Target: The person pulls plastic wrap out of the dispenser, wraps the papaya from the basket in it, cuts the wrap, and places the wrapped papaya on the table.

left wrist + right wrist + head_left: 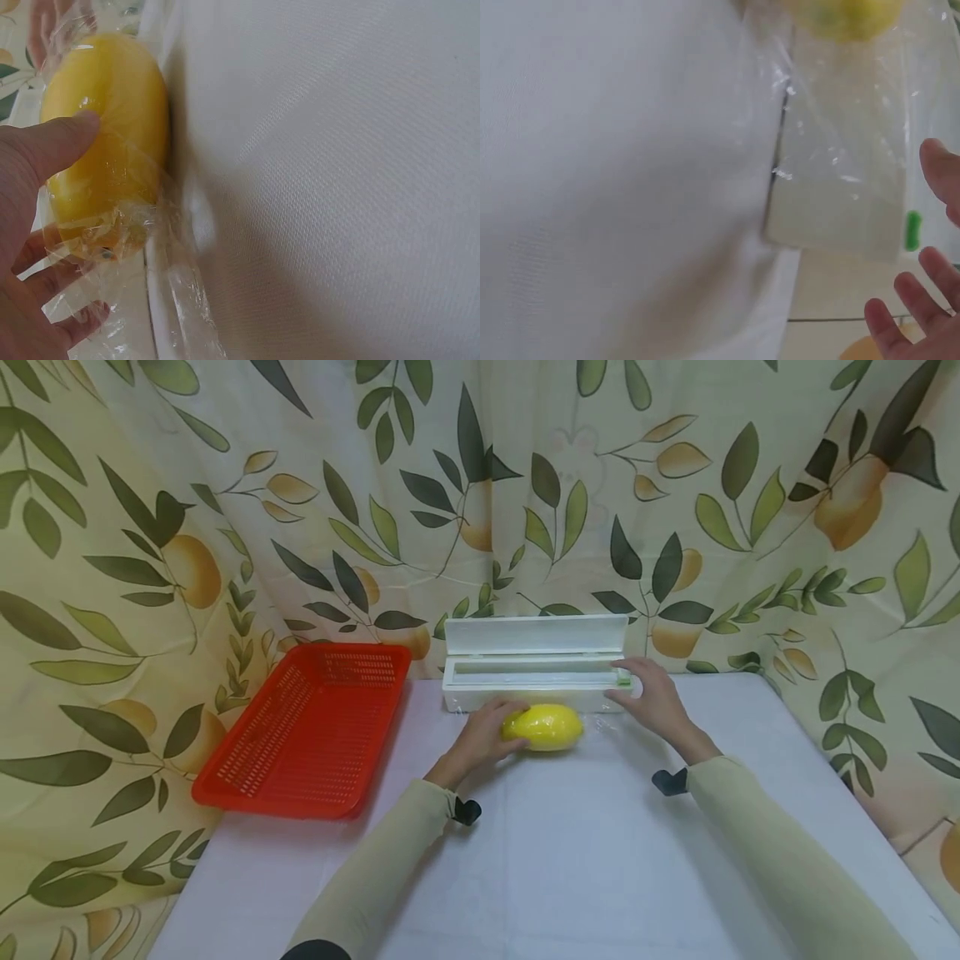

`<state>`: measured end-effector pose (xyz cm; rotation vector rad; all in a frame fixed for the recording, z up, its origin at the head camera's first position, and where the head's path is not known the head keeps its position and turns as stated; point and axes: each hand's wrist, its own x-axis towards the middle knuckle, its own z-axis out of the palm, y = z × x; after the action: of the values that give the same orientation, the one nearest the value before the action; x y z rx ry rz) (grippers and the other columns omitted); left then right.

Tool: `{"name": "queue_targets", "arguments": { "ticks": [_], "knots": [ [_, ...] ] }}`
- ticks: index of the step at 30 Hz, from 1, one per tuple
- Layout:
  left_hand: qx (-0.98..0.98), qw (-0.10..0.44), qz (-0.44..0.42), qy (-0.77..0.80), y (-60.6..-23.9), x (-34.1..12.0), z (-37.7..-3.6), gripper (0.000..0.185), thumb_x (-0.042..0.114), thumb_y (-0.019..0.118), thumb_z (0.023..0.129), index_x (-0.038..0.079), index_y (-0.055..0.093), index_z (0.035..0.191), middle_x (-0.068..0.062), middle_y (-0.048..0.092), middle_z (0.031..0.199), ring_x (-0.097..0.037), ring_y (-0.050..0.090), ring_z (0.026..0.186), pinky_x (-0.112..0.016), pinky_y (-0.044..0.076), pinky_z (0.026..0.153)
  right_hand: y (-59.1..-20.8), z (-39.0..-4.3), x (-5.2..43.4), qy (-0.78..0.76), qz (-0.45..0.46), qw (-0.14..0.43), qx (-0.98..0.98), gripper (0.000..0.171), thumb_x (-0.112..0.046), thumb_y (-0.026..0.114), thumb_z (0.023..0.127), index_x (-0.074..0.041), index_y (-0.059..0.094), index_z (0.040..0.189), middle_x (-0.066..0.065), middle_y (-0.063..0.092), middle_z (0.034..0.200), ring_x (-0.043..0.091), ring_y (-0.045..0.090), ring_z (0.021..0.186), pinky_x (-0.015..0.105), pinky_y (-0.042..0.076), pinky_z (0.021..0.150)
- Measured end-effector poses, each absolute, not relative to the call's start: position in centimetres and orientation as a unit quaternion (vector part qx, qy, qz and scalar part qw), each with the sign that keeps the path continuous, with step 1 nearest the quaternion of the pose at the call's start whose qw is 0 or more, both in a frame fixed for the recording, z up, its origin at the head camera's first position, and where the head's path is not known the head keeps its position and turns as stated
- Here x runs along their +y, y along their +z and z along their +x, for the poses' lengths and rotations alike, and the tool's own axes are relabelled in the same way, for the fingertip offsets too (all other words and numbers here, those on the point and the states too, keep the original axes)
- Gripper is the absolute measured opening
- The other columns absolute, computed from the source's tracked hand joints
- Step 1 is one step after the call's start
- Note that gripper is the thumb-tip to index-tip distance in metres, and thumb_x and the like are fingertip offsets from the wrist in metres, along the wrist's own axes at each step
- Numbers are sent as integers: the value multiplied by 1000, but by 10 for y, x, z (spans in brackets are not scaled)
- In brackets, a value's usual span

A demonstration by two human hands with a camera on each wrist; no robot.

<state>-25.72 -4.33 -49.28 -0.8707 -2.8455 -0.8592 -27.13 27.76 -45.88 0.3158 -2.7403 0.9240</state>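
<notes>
A yellow lemon lies on the white tabletop just in front of a cling film dispenser, with clear film wrapped over it. My left hand holds the lemon at its left end; in the left wrist view the thumb presses on its side and the other fingers reach beneath the film. At the dispenser's right end is my right hand, its fingers spread beside the small green slider. From the dispenser, a sheet of film runs to the lemon in the right wrist view.
The dispenser's white lid stands raised at the back. A red perforated plastic basket sits on the left of the table. Behind the table hangs a leaf-and-fruit patterned curtain.
</notes>
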Motion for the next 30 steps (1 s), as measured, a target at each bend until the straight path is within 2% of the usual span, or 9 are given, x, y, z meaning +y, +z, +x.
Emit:
{"name": "queue_targets", "arguments": {
  "ticks": [11, 18, 25, 30],
  "knots": [
    [-921, 17, -274, -275, -493, -42, -254, 64, 39, 81, 90, 23, 56, 146, -2, 55, 144, -21, 52, 131, -43, 42, 112, -482, -281, 287, 349, 49, 61, -934, 74, -31, 76, 95, -3, 41, 153, 27, 40, 153, 48, 36, 140, 66, 33, 111],
    [-922, 26, -275, -270, -491, -42, -253, 63, 39, 80, 90, 22, 56, 146, -2, 56, 143, -20, 52, 131, -47, 41, 111, -487, -284, 284, 373, 24, 61, -926, 86, -35, 78, 93, -4, 32, 158, 27, 38, 155, 48, 38, 140, 66, 34, 111],
    [-923, 29, -277, -266, -491, -43, -254, 63, 39, 80, 90, 22, 56, 146, -2, 57, 142, -20, 51, 131, -48, 42, 110, -491, -285, 284, 372, 26, 76, -925, 85, -31, 79, 93, -2, 32, 158, 28, 37, 156, 49, 39, 139, 66, 34, 111],
    [-923, 26, -277, -266, -490, -43, -254, 63, 39, 80, 90, 21, 56, 146, -3, 56, 142, -21, 51, 132, -48, 41, 111, -493, -284, 287, 383, 23, 69, -921, 82, -35, 77, 94, -5, 35, 157, 25, 37, 158, 48, 40, 140, 64, 38, 109]
  ]
}}
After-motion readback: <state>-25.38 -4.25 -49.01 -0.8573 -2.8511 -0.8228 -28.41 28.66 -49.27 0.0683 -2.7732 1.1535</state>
